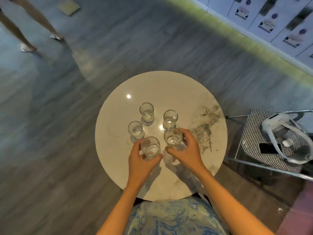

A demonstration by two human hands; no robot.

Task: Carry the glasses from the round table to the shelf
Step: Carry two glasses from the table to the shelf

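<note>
Five glasses: clear, short, straight-walled tumblers with thick bases, all upright on the round bench [172, 87], grouped in a loose ring near its middle.
Far-left glass [146, 111]: stands free, rim open upward.
Far-right glass [170, 118]: stands free, just beyond the right hand.
Middle-left glass [136, 129]: stands free, just beyond the left hand.
Near-left glass [150, 147]: base on the bench, held by the left hand.
Near-right glass [173, 138]: base on the bench, held by the right hand.
Contents: cannot tell whether any glass holds liquid; only glints show at the bottoms.
Left hand [139, 160]: fingers curled around the near-left glass, thumb on its near right side.
Right hand [186, 150]: fingers wrapped over the far right side of the near-right glass, thumb low at its near side.
Bench surface: pale, glossy, marbled, with a dark veined patch toward the right; two bright light spots reflected.
Chair [254, 133]: right of the bench, checked seat, metal frame.
Chair load: a white headset [277, 122] with straps, and a dark phone [269, 148] lying flat.
Floor [50, 116]: grey wood-grain boards.
Second person: bare legs [27, 28] at far upper left, well apart from the bench.
</note>
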